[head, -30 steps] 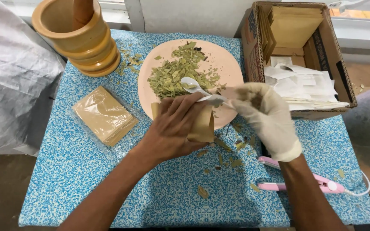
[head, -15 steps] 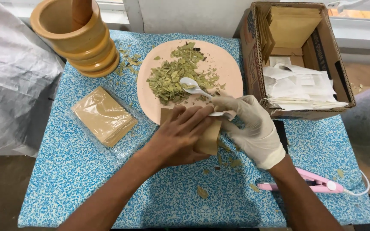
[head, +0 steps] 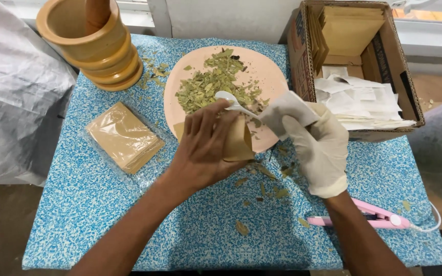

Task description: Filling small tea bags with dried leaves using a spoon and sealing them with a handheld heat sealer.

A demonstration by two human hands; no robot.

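My bare left hand (head: 205, 148) grips a small brown paper pouch (head: 242, 145), held upright at the near edge of a pink plate (head: 274, 76). A heap of dried green leaves (head: 211, 84) lies on the plate. My gloved right hand (head: 321, 145) pinches a white paper sachet (head: 287, 110) just right of the pouch. A white plastic spoon (head: 225, 97) rests above my left fingers. Its handle runs toward the sachet, and who holds it is hidden.
A wooden mortar (head: 85, 46) with a pestle (head: 97, 13) stands at the back left. A wrapped stack of brown pouches (head: 124, 135) lies left. A cardboard box (head: 297, 46) of pouches and white sachets stands right. A pink heat sealer (head: 369, 217) lies front right. Leaf bits dot the blue table (head: 103, 220).
My right hand has drawn slightly right of the pouch and now holds a white sachet up. My left hand stays on the brown pouch.
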